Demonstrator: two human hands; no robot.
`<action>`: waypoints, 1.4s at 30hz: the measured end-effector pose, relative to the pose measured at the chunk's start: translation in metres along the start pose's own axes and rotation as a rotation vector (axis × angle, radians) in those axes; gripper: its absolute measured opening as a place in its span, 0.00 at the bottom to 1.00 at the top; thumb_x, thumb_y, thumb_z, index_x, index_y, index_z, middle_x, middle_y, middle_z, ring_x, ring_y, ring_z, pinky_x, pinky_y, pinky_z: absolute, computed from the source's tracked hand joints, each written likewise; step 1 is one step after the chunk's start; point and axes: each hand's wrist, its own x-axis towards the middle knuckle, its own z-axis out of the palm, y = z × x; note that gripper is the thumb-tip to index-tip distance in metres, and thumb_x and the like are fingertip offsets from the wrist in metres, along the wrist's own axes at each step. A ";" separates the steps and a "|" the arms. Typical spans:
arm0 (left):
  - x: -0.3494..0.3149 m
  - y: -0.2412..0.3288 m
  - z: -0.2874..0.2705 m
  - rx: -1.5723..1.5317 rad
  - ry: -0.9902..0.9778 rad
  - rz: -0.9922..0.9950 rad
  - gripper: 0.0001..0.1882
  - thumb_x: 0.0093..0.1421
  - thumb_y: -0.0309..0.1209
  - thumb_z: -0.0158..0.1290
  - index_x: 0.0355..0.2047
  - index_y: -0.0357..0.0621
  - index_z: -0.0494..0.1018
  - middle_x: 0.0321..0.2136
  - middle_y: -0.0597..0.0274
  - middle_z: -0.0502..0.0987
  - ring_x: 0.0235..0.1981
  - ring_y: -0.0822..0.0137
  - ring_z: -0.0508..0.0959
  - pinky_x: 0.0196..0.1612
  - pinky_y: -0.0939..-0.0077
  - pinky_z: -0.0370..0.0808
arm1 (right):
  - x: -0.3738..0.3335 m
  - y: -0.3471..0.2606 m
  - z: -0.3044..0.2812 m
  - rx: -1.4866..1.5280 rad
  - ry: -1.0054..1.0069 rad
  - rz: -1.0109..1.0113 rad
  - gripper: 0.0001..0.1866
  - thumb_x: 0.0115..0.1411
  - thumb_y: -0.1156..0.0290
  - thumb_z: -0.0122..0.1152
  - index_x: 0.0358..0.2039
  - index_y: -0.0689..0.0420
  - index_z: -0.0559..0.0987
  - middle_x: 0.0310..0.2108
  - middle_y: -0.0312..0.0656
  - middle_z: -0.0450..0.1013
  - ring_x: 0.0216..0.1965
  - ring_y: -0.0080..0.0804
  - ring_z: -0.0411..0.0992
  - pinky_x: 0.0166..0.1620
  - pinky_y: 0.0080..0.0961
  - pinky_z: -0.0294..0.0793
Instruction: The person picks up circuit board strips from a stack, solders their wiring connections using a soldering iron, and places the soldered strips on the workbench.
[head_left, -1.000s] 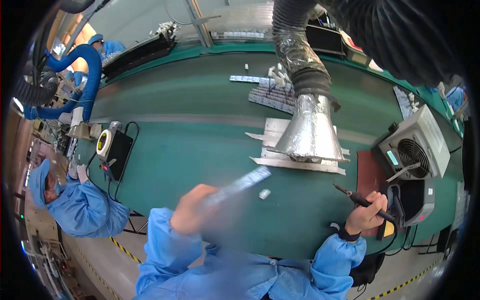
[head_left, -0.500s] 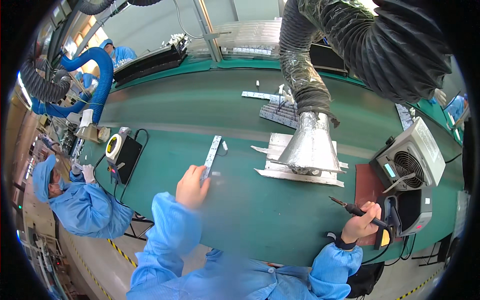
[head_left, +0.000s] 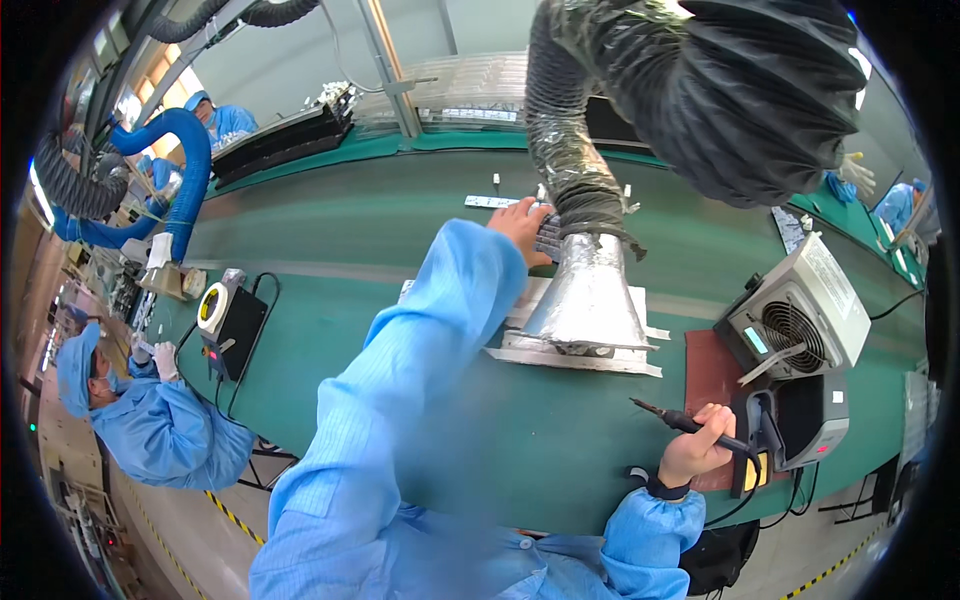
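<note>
Head view: the left hand [head_left: 519, 228] had moved from a mostly hidden white strip [head_left: 406, 287] to stacked slim grey strips [head_left: 548, 240] beside its fingertips; its grip couldn't be judged. The right hand [head_left: 697, 452] pinched a black pen-shaped soldering iron [head_left: 683, 421], leaving strip-handling leftward.

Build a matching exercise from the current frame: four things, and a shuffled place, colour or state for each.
Things:
1. Left hand
2. Soldering iron
3. Duct hood
4. Small mat

Descriptions:
A. Reddish-brown
B. Held in the right hand
C. Silvery and flared
D. At the stacked strips

Pairs: 1-D, 2-B, 3-C, 4-A
</note>
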 end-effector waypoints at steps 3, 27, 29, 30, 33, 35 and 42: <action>0.034 -0.017 0.003 0.152 -0.175 0.083 0.53 0.43 0.52 0.70 0.66 0.50 0.59 0.62 0.48 0.65 0.66 0.52 0.62 0.66 0.48 0.57 | -0.001 0.001 0.001 0.003 -0.030 -0.005 0.20 0.70 0.69 0.44 0.19 0.58 0.59 0.18 0.34 0.56 0.22 0.22 0.56 0.28 0.21 0.55; 0.063 -0.041 0.082 0.249 -0.137 0.291 0.28 0.46 0.51 0.63 0.39 0.42 0.80 0.37 0.50 0.78 0.47 0.52 0.77 0.47 0.62 0.74 | -0.001 -0.002 0.001 -0.030 -0.068 0.026 0.20 0.69 0.69 0.45 0.18 0.58 0.60 0.18 0.34 0.57 0.23 0.22 0.57 0.28 0.21 0.55; 0.060 -0.035 0.081 0.135 -0.117 0.277 0.28 0.46 0.49 0.63 0.42 0.41 0.78 0.38 0.48 0.79 0.46 0.49 0.78 0.47 0.61 0.75 | 0.001 -0.002 0.004 -0.003 -0.069 0.041 0.20 0.69 0.69 0.45 0.19 0.58 0.60 0.18 0.34 0.58 0.23 0.22 0.57 0.28 0.21 0.56; 0.064 -0.020 0.080 0.079 -0.138 0.259 0.29 0.46 0.49 0.64 0.43 0.41 0.78 0.39 0.48 0.79 0.46 0.49 0.78 0.47 0.61 0.75 | 0.002 -0.002 0.002 -0.030 -0.070 0.039 0.19 0.69 0.69 0.45 0.19 0.58 0.61 0.19 0.34 0.59 0.23 0.22 0.57 0.28 0.21 0.56; 0.022 -0.013 0.059 -0.083 -0.193 0.232 0.32 0.46 0.50 0.64 0.45 0.41 0.76 0.41 0.47 0.79 0.47 0.49 0.78 0.49 0.60 0.75 | 0.004 0.004 -0.010 -0.062 -0.029 0.015 0.19 0.69 0.70 0.45 0.19 0.59 0.61 0.19 0.35 0.59 0.23 0.21 0.57 0.28 0.21 0.56; 0.021 -0.008 0.027 -0.152 -0.212 0.155 0.34 0.45 0.50 0.64 0.47 0.40 0.75 0.42 0.47 0.79 0.47 0.48 0.78 0.49 0.60 0.75 | 0.002 0.001 0.000 -0.029 -0.051 0.023 0.19 0.69 0.70 0.45 0.19 0.59 0.61 0.19 0.35 0.59 0.23 0.21 0.57 0.28 0.21 0.56; 0.022 -0.007 -0.014 -0.295 -0.301 -0.019 0.51 0.43 0.55 0.68 0.61 0.42 0.61 0.48 0.46 0.78 0.51 0.51 0.78 0.56 0.65 0.72 | 0.003 0.000 -0.002 -0.029 -0.024 0.027 0.19 0.69 0.69 0.45 0.19 0.59 0.62 0.19 0.34 0.59 0.23 0.21 0.57 0.28 0.20 0.57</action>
